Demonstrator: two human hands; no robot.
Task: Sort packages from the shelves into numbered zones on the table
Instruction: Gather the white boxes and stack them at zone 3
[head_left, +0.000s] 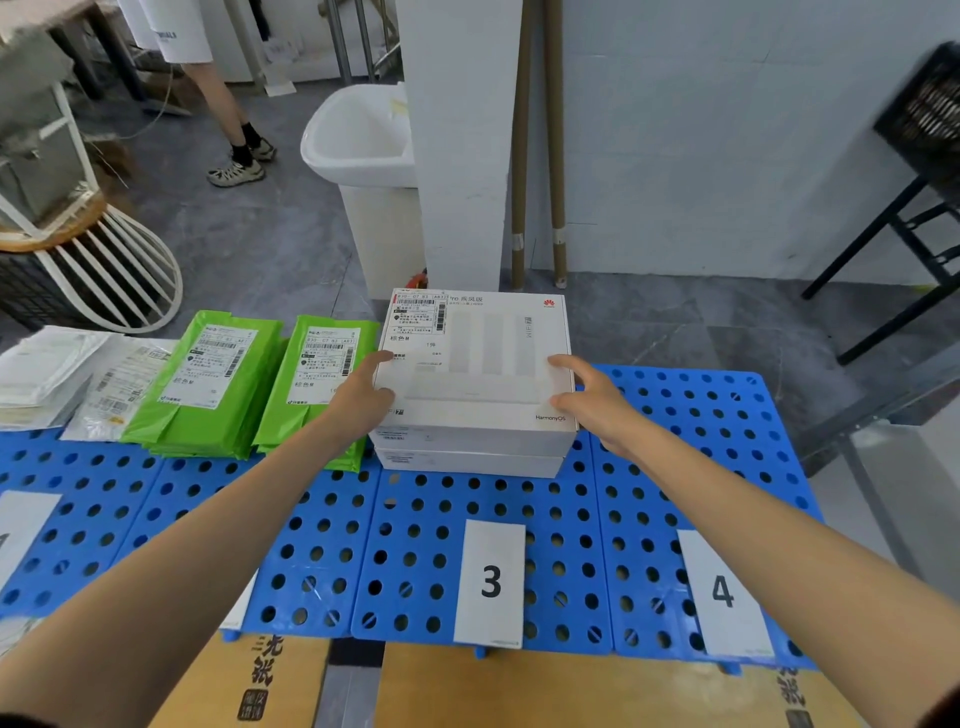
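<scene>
A white box (475, 358) with a shipping label lies on top of a second white box (467, 461) in the zone behind the "3" card (491, 582) on the blue perforated table (322, 545). My left hand (363, 392) grips the top box's left edge and my right hand (589, 397) grips its right edge. Two stacks of green mailer bags (208, 382) (317, 384) lie left of the boxes. The "4" card (722, 592) marks the bare zone to the right.
White and clear mailers (67, 382) sit at the table's far left. Cardboard boxes (571, 691) are under the table's near edge. A white bin (363, 171), a pillar (462, 145) and a person's legs (228, 114) are beyond the table; a black rack (904, 208) stands right.
</scene>
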